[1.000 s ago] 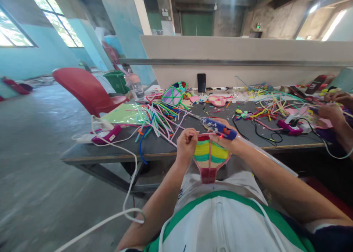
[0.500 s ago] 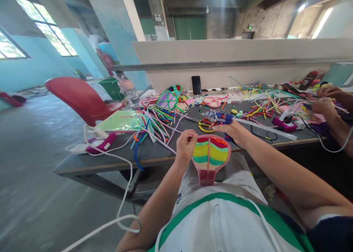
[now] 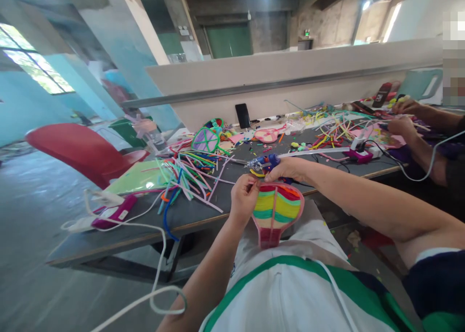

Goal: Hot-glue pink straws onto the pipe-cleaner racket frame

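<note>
A hot-air-balloon-shaped craft piece (image 3: 279, 208) with a pink fuzzy rim and red, yellow, teal and cream bands rests upright against my lap. At its upper left edge my left hand (image 3: 244, 199) is closed in a pinch; my fingers partly hide what is between them. My right hand (image 3: 281, 170) grips a blue hot glue gun (image 3: 271, 161) just above the balloon's top. The gun's nozzle end points left, and a long clear glue stick (image 3: 314, 152) sticks out behind it. Yellow-handled pliers (image 3: 257, 173) lie partly hidden beyond my hands.
Pipe cleaners (image 3: 185, 174) in many colours lie heaped on the grey table (image 3: 145, 230). A black phone (image 3: 242, 115) leans against the partition. Power strips (image 3: 114, 212) and white cables sit at left and right. A co-worker's hands (image 3: 405, 121) are at far right.
My right hand has brought the glue gun left and slightly down, closer to my left hand. The whole view has shifted and tilted a little. My left hand keeps its pinch.
</note>
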The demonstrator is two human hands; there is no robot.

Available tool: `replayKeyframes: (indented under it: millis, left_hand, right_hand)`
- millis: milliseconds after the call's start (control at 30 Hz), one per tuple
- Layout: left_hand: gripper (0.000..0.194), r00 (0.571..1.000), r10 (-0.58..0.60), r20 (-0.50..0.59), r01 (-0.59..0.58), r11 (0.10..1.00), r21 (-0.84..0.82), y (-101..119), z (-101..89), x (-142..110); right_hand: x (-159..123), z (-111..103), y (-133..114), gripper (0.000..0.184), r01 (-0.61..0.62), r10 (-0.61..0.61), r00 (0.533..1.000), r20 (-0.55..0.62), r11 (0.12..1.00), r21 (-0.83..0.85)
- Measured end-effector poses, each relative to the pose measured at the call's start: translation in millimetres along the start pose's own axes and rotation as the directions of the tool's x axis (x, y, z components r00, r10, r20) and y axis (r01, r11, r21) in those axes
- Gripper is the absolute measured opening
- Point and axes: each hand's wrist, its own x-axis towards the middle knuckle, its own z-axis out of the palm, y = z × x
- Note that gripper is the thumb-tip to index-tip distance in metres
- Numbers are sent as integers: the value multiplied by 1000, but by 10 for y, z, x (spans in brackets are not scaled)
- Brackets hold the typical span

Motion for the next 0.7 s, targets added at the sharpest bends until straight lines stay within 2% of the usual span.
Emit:
replayKeyframes:
  millis: [433,567,700]
  left_hand:
    - [12,999,-31,30,33,998,-49,-79,37,16]
    - [14,995,-77,66,81,995,-65,-61,10,-9]
    - [33,975,-193,108,211,958,-192,-8,-70,-199]
  right_hand:
    - [67,-29,34,19,-25,24,998,65,999,25]
    - [68,-65,63,17,-35,31,998,63,998,58]
    - [54,-133,128,20,-20,15,999,48,995,99]
